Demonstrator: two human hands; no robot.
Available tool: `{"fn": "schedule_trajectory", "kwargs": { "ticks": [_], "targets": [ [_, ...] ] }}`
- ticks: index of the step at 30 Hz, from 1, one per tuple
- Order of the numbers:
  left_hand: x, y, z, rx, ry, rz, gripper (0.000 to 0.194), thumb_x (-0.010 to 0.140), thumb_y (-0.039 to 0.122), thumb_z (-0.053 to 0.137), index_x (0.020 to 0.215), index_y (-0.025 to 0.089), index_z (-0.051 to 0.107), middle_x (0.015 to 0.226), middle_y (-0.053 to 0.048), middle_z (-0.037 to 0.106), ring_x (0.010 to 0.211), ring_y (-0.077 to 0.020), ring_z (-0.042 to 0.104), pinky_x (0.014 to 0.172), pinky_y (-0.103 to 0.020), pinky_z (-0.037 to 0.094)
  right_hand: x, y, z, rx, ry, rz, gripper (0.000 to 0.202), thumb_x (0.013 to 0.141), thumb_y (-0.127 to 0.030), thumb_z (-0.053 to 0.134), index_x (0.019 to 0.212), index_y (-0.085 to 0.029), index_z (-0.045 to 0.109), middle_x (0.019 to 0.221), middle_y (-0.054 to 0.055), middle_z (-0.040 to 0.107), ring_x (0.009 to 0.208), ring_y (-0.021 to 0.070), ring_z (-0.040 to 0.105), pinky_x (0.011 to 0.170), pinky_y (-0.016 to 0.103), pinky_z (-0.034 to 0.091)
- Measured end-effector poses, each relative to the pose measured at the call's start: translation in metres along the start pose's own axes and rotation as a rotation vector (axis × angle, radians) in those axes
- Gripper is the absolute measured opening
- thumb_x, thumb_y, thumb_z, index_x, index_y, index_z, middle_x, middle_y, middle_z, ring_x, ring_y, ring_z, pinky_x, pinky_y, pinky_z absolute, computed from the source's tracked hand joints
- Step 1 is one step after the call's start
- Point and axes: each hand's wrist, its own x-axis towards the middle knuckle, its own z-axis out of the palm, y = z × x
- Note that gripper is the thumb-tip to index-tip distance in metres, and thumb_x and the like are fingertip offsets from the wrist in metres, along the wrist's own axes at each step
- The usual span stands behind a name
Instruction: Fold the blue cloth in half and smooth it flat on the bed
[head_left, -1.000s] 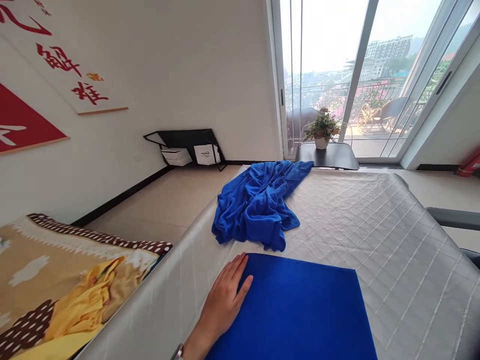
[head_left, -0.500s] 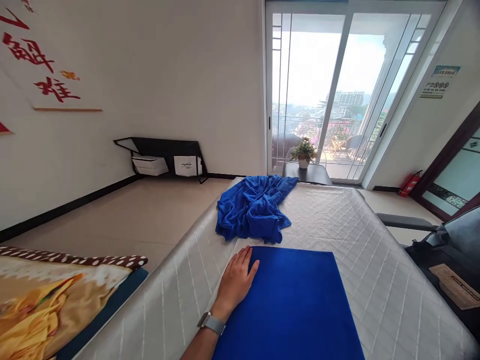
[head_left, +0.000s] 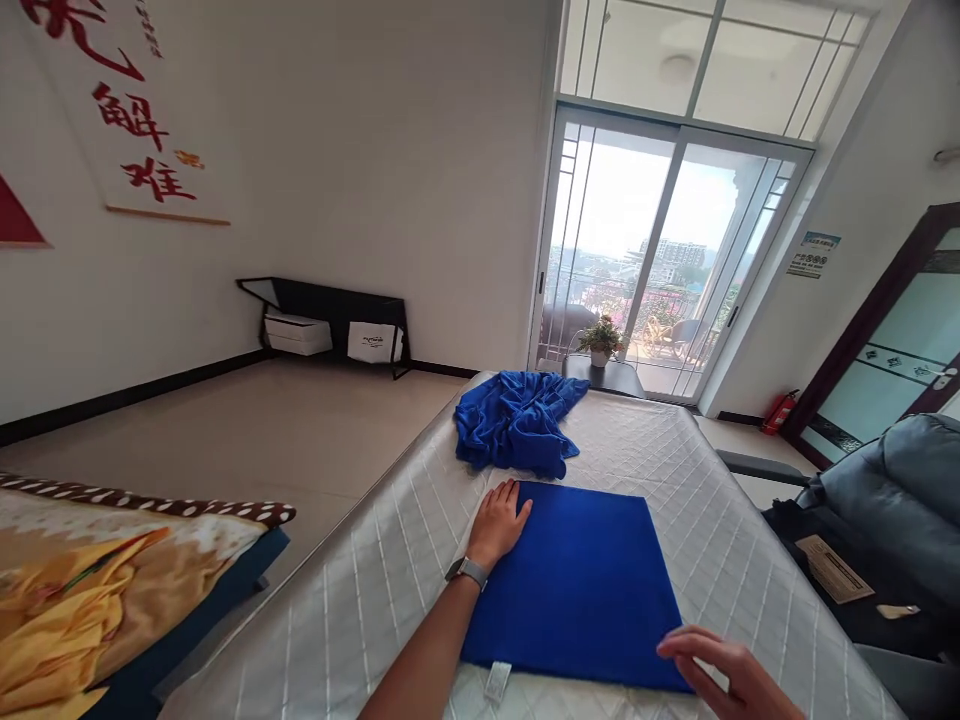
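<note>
A blue cloth (head_left: pixel 577 580), flat and nearly square, lies on a pale quilted mattress (head_left: pixel 390 560). A white label (head_left: pixel 497 682) sticks out from its near edge. My left hand (head_left: pixel 500 522), with a watch on the wrist, rests flat on the cloth's far left corner, fingers stretched out. Close to the near right corner is my right hand (head_left: pixel 724 665), its fingers bent and apart, nothing visible in them; whether it touches the cloth I cannot tell. Beyond the flat cloth, a crumpled blue cloth (head_left: pixel 517 425) lies in a heap.
Left of the mattress is bedding with a yellow cloth (head_left: pixel 67 610) on it. A dark armchair (head_left: pixel 900 500) stands at the right. Past the far end are a potted plant (head_left: pixel 600 340) on a small table and a sliding glass door (head_left: pixel 637 250). A low black shelf (head_left: pixel 330 310) stands by the wall.
My right hand has come into view at the lower right. The view has tilted, now showing the flat cloth's near edge and label. My left hand stays on the same corner.
</note>
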Motion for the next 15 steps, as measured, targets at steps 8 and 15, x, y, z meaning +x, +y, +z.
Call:
{"fn": "schedule_trajectory", "kwargs": {
  "ticks": [8, 15],
  "targets": [
    [0.001, 0.000, 0.007, 0.000, 0.006, 0.018, 0.058, 0.102, 0.046, 0.031, 0.143, 0.008, 0.048, 0.149, -0.017, 0.047, 0.140, -0.0297, 0.040, 0.118, -0.047, 0.026, 0.151, 0.068, 0.009, -0.023, 0.196, 0.105, 0.053, 0.097, -0.050, 0.035, 0.136, -0.022, 0.059, 0.142, 0.007, 0.056, 0.132, 0.0227, 0.050, 0.113, 0.036, 0.038],
    [0.003, -0.001, 0.011, 0.018, -0.003, 0.028, 0.060, 0.102, 0.048, 0.030, 0.142, 0.007, 0.048, 0.150, -0.017, 0.047, 0.141, -0.0285, 0.039, 0.119, -0.044, 0.026, 0.186, 0.114, 0.052, -0.253, 0.090, 0.145, 0.061, 0.099, -0.042, 0.028, 0.151, -0.012, 0.038, 0.157, 0.009, 0.035, 0.146, 0.0193, 0.029, 0.121, 0.036, 0.022]
  ]
}}
